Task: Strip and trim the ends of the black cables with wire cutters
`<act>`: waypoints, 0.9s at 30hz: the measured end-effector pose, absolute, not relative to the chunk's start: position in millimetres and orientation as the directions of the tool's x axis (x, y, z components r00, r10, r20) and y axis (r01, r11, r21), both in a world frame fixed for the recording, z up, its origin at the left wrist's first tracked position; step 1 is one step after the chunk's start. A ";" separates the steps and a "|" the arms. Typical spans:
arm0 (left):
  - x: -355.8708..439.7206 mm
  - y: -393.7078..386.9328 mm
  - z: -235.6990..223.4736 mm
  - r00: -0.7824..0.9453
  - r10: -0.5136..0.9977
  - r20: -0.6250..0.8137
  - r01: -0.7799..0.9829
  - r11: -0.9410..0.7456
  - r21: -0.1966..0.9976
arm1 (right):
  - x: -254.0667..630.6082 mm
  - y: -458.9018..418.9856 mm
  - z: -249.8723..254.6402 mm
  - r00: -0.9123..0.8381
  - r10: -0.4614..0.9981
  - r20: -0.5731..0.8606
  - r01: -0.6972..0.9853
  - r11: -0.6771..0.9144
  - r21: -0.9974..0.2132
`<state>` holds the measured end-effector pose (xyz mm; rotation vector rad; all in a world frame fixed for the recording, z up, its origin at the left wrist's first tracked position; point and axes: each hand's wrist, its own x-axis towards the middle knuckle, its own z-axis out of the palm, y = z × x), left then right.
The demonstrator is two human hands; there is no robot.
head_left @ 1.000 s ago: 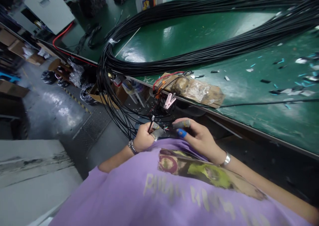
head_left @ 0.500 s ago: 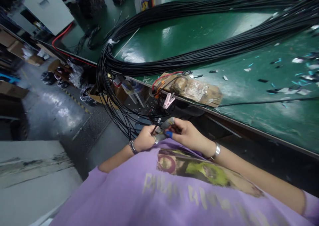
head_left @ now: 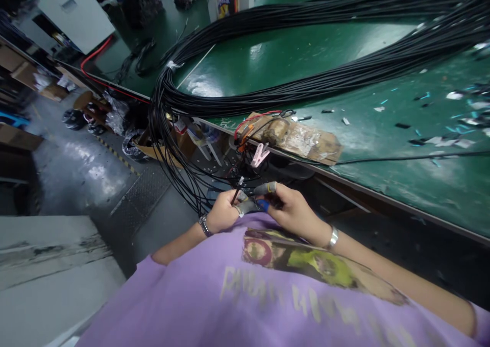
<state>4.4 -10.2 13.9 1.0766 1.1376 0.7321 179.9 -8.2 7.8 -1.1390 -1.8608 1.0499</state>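
My left hand [head_left: 222, 212] is closed in front of my purple shirt, its fingertips in grey covers. Between its fingers stands a black cable [head_left: 236, 193] with a white tip pointing up. Close beside it, my right hand [head_left: 296, 212] has its fingers bent, with a grey cover on the forefinger and a blue one on the thumb. Those fingertips come together near the left ones, and whatever lies between them is too small to make out. Loose black cables [head_left: 179, 168] hang from the bench edge down behind my left hand.
A long coil of black cables [head_left: 245, 102] lies on the green bench [head_left: 275, 66]. A taped cardboard piece [head_left: 306, 140] and a pink clip [head_left: 260, 155] sit at its edge. Cut scraps [head_left: 444, 142] litter the right side. A white box [head_left: 74, 15] stands far left.
My right hand has shifted slightly right, opening a small gap from the left fingers. The cable's white tip now stands a little higher and clearer in my left hand.
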 end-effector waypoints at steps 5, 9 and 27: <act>1.7 -11.7 12.2 0.295 0.881 -0.369 0.081 0.362 0.929 | 178.1 -5.9 8.7 -0.404 0.908 0.112 0.296 0.246 -0.923; 1.1 -12.1 12.5 0.303 0.880 -0.366 0.090 0.356 0.930 | 180.1 -7.2 12.8 -0.432 0.893 0.125 0.383 0.307 -0.871; 1.5 -14.9 8.1 0.352 0.824 -0.444 -0.071 0.496 0.865 | 168.4 -1.1 -2.8 -0.237 0.962 -0.138 0.091 -0.120 -0.989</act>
